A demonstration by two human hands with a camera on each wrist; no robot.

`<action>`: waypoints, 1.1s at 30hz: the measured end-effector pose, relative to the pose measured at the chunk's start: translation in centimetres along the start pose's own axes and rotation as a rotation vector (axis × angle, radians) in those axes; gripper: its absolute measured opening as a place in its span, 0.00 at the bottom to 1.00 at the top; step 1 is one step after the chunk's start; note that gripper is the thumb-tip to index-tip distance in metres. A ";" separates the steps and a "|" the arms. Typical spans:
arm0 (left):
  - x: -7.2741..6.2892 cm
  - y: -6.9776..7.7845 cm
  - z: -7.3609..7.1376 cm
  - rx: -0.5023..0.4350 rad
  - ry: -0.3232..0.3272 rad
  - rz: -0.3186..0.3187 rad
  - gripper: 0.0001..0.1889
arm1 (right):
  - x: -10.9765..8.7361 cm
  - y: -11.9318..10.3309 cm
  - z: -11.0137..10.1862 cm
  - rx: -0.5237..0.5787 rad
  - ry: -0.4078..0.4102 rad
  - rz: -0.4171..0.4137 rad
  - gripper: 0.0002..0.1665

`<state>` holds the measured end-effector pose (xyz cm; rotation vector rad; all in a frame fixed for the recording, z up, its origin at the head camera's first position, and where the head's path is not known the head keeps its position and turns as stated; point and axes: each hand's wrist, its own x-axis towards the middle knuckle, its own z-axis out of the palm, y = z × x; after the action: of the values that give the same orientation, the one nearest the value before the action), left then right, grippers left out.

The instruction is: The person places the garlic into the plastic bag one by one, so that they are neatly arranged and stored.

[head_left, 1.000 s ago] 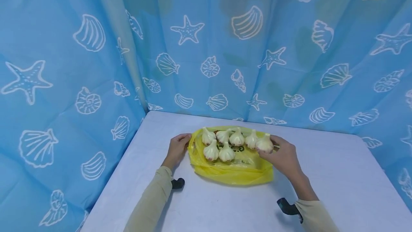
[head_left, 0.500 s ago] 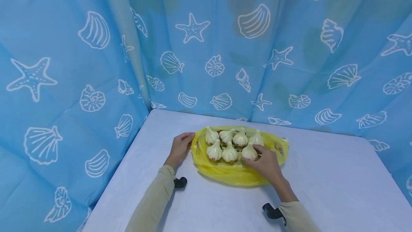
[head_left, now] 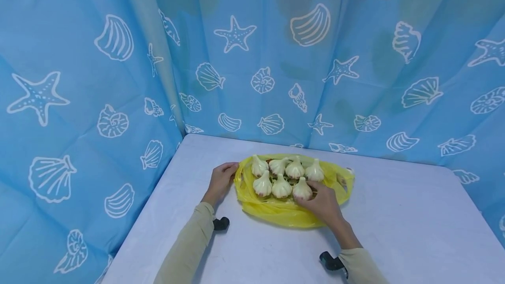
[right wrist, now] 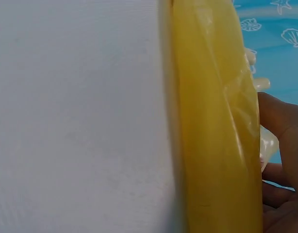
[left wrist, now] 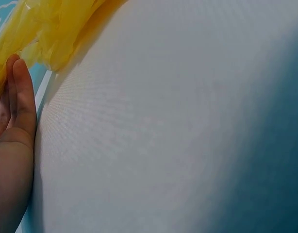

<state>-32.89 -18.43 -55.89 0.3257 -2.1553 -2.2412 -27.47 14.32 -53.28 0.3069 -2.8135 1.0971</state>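
Observation:
A crinkled yellow plastic bag (head_left: 276, 214) lies flattened on the white table, with dark print partly covered. On it several white garlic bulbs (head_left: 281, 186) stand close together in two rows, stems up. My right hand (head_left: 324, 201) holds the garlic bulb (head_left: 302, 189) at the right end of the front row, low over the bag. In the right wrist view that bulb (right wrist: 268, 143) shows between thumb and fingers, partly behind the bag's raised edge (right wrist: 214, 121). At the bag's left end my left hand (head_left: 219, 182) pinches its edge; the fingertips (left wrist: 20, 73) meet the plastic in the left wrist view.
The white table (head_left: 402, 222) stretches out in front of and right of the bag. Behind and left of it hangs a blue curtain (head_left: 236, 95) with white shells and starfish. A black wrist mount sits at each sleeve cuff.
My right hand has brought a garlic bulb from the bag's right end leftward into the front row, lastly by a small shift left. My left hand stays at the bag's left edge.

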 end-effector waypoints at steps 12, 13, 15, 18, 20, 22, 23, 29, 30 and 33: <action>0.1 -0.1 0.1 -0.011 0.012 -0.003 0.15 | -0.1 0.1 0.8 0.005 0.043 -0.052 0.39; 0.1 -0.1 0.1 -0.010 0.013 -0.001 0.15 | -0.2 0.1 0.8 0.004 0.043 -0.052 0.39; 0.0 -0.1 0.1 -0.003 0.015 0.001 0.15 | -0.2 0.2 0.9 0.007 0.047 -0.056 0.39; 0.0 -0.1 0.1 -0.004 0.017 0.001 0.15 | -0.3 0.3 1.0 0.007 0.054 -0.063 0.39; 0.0 -0.2 0.1 -0.008 0.014 0.000 0.14 | -0.4 0.4 1.1 0.007 0.057 -0.066 0.40; -0.1 -0.2 0.1 -0.024 0.009 0.003 0.14 | -0.4 0.4 1.0 0.002 0.059 -0.067 0.41; -0.1 -0.3 0.1 -0.031 0.007 0.004 0.14 | -0.4 0.4 0.9 -0.005 0.058 -0.065 0.42; 0.0 -0.2 0.0 -0.025 0.008 -0.005 0.14 | 0.2 -1.0 -1.9 0.007 0.069 -0.073 0.43; 0.0 -0.2 0.1 -0.017 0.010 -0.009 0.14 | 0.5 -1.4 -2.9 0.022 0.073 -0.074 0.42; 0.1 -0.2 0.1 -0.002 0.012 -0.013 0.14 | 1.9 -2.0 -5.8 0.022 0.107 -0.101 0.35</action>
<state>-32.99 -18.38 -56.11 0.3538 -2.1518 -2.2416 -28.74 16.55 -47.33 0.3758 -2.6630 1.0900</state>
